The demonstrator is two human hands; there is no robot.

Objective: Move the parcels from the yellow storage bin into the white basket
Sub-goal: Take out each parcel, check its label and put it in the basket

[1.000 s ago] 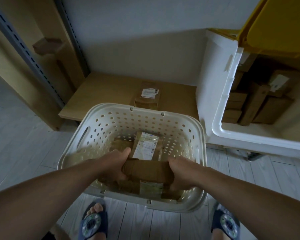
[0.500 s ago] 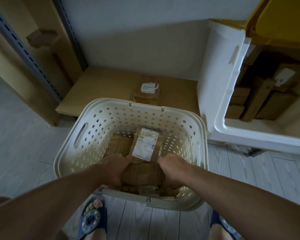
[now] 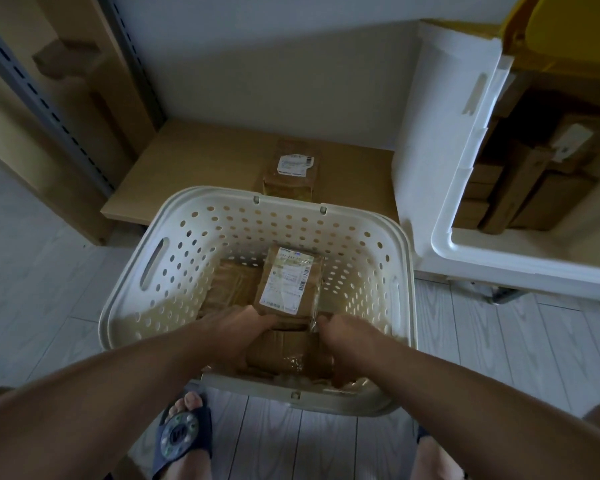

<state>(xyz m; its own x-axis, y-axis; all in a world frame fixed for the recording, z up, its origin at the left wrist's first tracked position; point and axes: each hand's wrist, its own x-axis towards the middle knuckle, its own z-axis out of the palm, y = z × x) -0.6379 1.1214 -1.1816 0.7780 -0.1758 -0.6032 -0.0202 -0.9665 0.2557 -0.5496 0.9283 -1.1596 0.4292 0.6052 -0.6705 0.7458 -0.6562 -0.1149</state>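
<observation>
Parcel, brown and tape-wrapped, low in the near end of the basket, held between both hands. Left hand clasps the parcel's left end, thumb over the top edge, fingers hidden beneath. Right hand grips the right end, fingers curled down over it. Whether the parcel already rests on the basket floor cannot be told, as the hands and the near rim hide its underside. Just beyond the fingertips, a labelled parcel lies flat with its white label up, its near edge touching or overlapping the held parcel. To the left of that, just ahead of the left hand, a plain brown parcel lies on the basket floor. Beyond the basket's far rim, well ahead of both hands, another labelled box sits on a low wooden shelf. Up and to the right of the right hand, well apart from it, stands the bin, white-walled with a raised yellow lid; several brown parcels are stacked inside, some upright, some leaning. Below the forearms, a sandalled left foot stands on the pale plank floor, just under the basket's near rim; the right foot shows only partly
</observation>
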